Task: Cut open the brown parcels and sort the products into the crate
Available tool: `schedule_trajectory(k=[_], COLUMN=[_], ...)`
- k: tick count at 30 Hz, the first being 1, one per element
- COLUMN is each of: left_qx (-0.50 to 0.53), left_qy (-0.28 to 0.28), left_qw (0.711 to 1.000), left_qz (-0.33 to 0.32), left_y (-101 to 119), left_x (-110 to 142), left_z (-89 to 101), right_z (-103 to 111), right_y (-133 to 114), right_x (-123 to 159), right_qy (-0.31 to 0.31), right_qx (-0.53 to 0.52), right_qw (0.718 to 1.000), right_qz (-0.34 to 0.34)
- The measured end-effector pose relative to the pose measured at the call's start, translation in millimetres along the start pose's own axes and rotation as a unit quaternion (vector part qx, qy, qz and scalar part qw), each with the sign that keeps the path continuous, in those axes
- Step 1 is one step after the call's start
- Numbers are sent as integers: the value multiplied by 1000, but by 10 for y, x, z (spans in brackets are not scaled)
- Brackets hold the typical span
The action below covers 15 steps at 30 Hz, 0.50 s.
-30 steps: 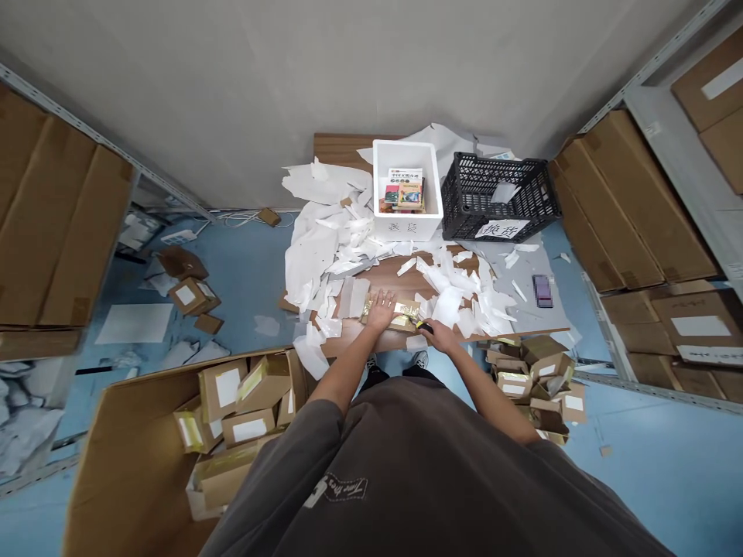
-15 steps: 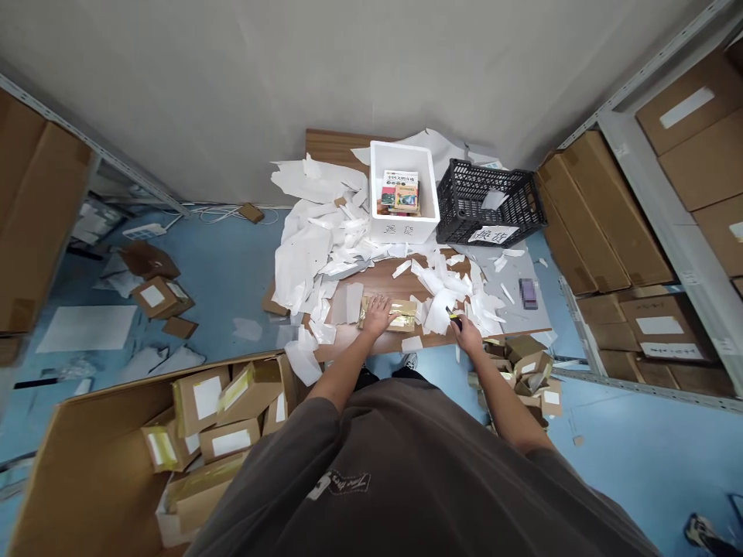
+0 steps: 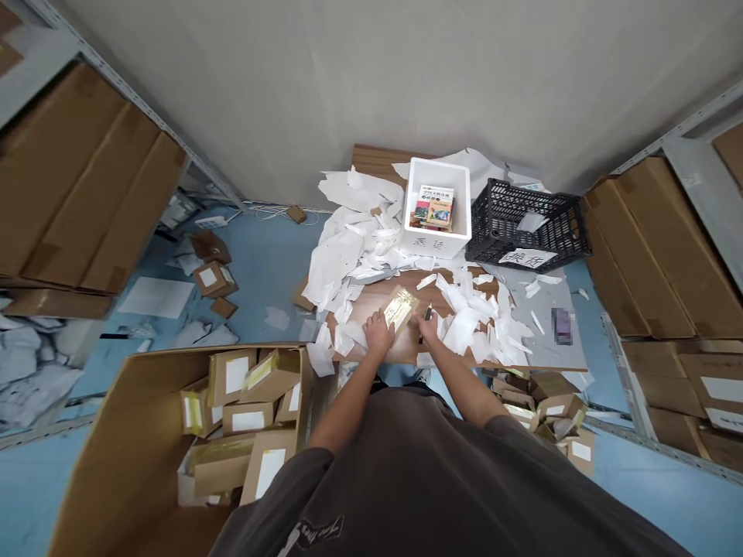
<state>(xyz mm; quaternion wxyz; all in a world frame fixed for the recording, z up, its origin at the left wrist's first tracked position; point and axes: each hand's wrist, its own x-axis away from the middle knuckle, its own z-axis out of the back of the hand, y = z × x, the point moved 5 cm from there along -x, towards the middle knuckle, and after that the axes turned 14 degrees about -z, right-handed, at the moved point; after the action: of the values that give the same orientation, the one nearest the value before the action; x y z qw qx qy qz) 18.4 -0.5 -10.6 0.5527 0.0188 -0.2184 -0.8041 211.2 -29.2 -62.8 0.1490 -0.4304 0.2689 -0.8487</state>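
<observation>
My left hand grips the near left end of a small cardboard box, which is tilted and has shiny tape across its top. In my right hand is a box cutter with a black and yellow handle, close to the right side of the box. The right fingers are wrapped round the cutter; whether they also touch the box I cannot tell. Torn white paper lies to the right on the brown wooden table.
Behind stand a white foam box with books inside and a black plastic crate. At lower left is a large carton holding several parcels. Opened boxes are piled under the table at right. More paper scraps cover the table's left.
The small box has gone from lying flat under my left palm to being turned and tilted in its grip. My right hand has brought the cutter leftward beside it. The view has shifted left.
</observation>
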Motion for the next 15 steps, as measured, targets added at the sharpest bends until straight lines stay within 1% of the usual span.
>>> schedule_trajectory(k=[3,4,6,8,9,10,12,13,15], left_qx=[24,24,8,-17,-22,-20,-3,7,20], left_qy=[-63,-78,-75,-58,-60,-76,-116,-130,-139], left_qw=[997,996,996,995,991,982,956,943,926], left_qz=[-28,-38,-51,-85,-121,-170,-270,-307,-351], left_y=[-4,2,-10,-31,-32,-19,20,41,87], left_x=[142,164,153,75,18,-41,-154,-207,-307], left_z=[-57,-57,-2,84,112,120,108,99,81], right_z=[3,17,85,190,236,264,252,222,146], right_y=[-452,-561,-659,-578,-479,-354,-74,57,255], right_x=[-262,-318,-369,-334,-283,-214,-41,50,200], right_qy=[17,9,-10,-15,-15,-20,-47,-65,-101], right_qx=[24,47,75,73,67,66,91,115,179], right_qw=[1000,999,996,996,997,997,994,990,975], right_qz=[5,17,40,49,48,45,47,54,81])
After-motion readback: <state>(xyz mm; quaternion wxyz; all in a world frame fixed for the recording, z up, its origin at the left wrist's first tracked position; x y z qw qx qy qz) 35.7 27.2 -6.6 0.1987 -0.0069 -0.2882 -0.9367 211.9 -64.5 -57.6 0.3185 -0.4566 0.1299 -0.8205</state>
